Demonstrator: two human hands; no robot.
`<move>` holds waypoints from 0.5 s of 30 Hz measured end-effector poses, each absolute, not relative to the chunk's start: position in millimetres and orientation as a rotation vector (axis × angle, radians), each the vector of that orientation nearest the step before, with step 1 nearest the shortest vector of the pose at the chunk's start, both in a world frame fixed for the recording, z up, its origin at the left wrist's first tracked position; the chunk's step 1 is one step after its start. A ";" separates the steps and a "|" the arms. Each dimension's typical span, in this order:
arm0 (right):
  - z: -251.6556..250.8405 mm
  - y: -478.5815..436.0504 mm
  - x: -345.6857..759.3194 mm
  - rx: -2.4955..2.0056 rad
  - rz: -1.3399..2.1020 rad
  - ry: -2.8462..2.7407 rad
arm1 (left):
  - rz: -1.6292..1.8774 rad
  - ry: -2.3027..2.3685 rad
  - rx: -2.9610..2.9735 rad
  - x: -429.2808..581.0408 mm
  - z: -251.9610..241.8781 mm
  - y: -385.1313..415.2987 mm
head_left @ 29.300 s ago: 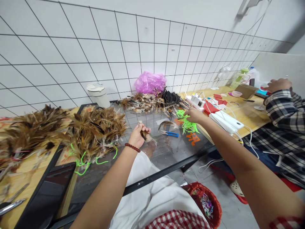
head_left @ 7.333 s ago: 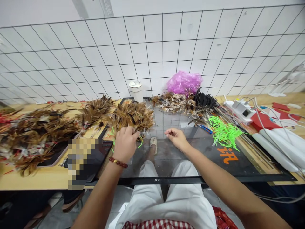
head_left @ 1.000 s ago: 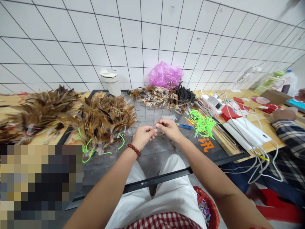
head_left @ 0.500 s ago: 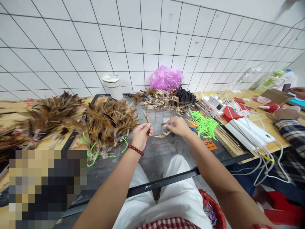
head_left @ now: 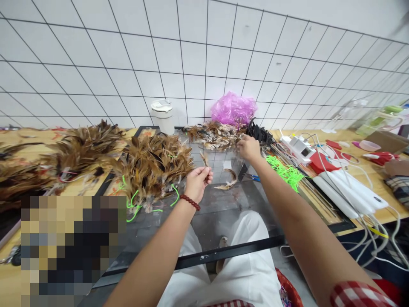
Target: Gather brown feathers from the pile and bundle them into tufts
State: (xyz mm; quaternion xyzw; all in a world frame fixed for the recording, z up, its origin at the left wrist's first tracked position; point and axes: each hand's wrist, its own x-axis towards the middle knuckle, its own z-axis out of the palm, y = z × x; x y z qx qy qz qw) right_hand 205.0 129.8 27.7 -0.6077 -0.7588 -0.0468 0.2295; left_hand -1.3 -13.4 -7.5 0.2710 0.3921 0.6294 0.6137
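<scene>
A small brown feather (head_left: pixel 204 159) stands up from the pinched fingers of my left hand (head_left: pixel 198 180), held over the dark glass tabletop (head_left: pixel 211 217). Farther back, my right hand (head_left: pixel 249 148) is at the edge of a pile of mottled feathers (head_left: pixel 217 135), fingers bent together; whether anything is between them I cannot make out. Loose curved feathers (head_left: pixel 228 182) lie on the glass between my hands. Left of my left hand sits a big heap of brown feathers (head_left: pixel 156 160) with bright green cords (head_left: pixel 133 204) trailing from it.
Behind the mottled pile are black feathers (head_left: pixel 260 133) and a pink plastic bag (head_left: pixel 234 108). A white lidded cup (head_left: pixel 162 116) stands near the tiled wall. At right lie green cords (head_left: pixel 286 170), a white power strip (head_left: pixel 351 194) and cables. A co-worker's sleeve (head_left: pixel 398 187) shows far right.
My right hand has moved away from my left, forward to the mottled feather pile, uncovering the loose feathers on the glass. My left hand still holds its feather. The view has shifted slightly.
</scene>
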 end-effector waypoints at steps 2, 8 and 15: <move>36.6 129.6 210.9 -1.543 0.193 -1.770 | 1.451 0.907 0.628 -0.9 -7.4 -13.2; 45.4 95.1 201.2 -1.015 1.330 -1.143 | 1.449 0.893 0.614 -1.2 -7.4 -12.0; 7.3 34.1 147.9 -0.857 1.545 -1.062 | 1.344 0.862 0.697 -1.4 -6.8 -13.9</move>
